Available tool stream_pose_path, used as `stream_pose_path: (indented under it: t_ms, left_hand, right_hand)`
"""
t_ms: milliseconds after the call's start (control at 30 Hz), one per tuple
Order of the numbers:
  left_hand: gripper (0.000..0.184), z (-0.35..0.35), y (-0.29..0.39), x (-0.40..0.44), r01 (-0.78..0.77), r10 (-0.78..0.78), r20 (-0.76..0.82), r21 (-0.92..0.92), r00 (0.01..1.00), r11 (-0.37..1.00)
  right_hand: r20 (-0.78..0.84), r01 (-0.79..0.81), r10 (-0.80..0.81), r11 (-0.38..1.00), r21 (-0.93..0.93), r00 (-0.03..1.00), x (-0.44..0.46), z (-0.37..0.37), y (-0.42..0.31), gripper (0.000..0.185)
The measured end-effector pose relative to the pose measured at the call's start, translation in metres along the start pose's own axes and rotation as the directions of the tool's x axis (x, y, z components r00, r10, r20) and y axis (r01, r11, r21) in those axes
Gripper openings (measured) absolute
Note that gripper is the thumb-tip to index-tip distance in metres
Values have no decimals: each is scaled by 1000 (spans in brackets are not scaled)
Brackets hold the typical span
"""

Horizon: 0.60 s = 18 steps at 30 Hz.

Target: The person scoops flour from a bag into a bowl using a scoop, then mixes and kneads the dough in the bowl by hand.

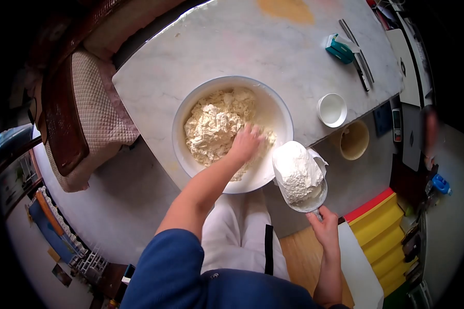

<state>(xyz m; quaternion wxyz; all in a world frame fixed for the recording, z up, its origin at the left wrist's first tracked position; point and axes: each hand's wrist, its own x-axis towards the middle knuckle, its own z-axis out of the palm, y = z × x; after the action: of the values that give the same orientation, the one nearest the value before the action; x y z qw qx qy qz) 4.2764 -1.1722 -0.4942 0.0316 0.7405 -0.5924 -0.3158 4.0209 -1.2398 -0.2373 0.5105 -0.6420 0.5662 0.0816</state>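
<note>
A large white bowl (274, 177) with a blue rim stands at the near edge of the marble table. Lumpy, shaggy dough (211, 131) fills its left side, with looser crumbs towards the right. My left hand (247, 143) is in the bowl at the dough's right edge, its fingers blurred and partly hidden, so their grip is unclear. Just outside the bowl's lower right rim is a scoop (320, 198) heaped with white flour (299, 175). My right hand (325, 224) is closed around the scoop's handle, holding it level beside the bowl.
On the marble table (154, 72) are a small white bowl (332, 110), a teal tape dispenser (340, 49) and long thin sticks (363, 56). A round beige container (354, 140) is below the right edge. A quilted chair (95, 98) stands left, yellow shelving (379, 232) lower right.
</note>
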Motion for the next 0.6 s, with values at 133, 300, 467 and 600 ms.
stream_pose_path:
  t_ms: [133,300,467,600]
  left_hand:
    - [42,-38,12,-62,-130,58,417,147,907,981]
    - [41,19,-17,-103,-264,216,345,99,913,959]
    - [48,36,-33,-61,-225,226,118,-24,967,974]
    - [55,-9,-22,8,107,-165,-148,-339,975,935]
  right_hand:
    - [-15,58,-58,998,-13,998,3,-2,-2,16]
    - [-13,15,-14,996,83,1000,2,0,1,17]
    - [-9,14,-14,999,49,1000,2,0,5,16]
    - [-7,-2,2,998,55,1000,-1,-3,-8,16]
